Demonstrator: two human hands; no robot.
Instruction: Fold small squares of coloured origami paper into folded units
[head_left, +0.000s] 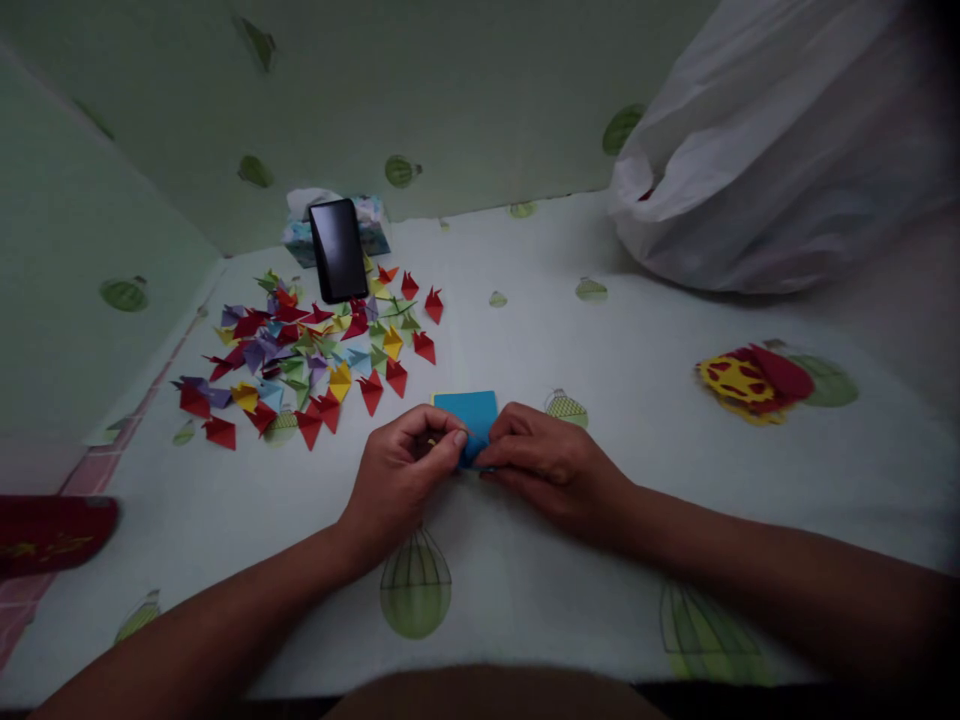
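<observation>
A small blue square of paper (466,405) lies flat in front of me, with a thin yellow edge showing at its left side. Both hands meet over its near part. My left hand (409,455) is closed in a pinch, thumb against forefinger, at a darker blue piece of paper (472,447); a tiny yellowish bit shows among its fingers. Curled in from the other side, my right hand (551,455) has its fingertips pressed on the same darker piece. The fingers hide most of that piece, so its shape is unclear.
Several folded paper pieces (340,381) in many colours spread over the left. Behind them a phone (339,250) leans on a tissue box (375,225). Red and yellow paper cut-outs (750,380) lie right, below a white plastic bag (720,200). A red object (56,535) sits at left.
</observation>
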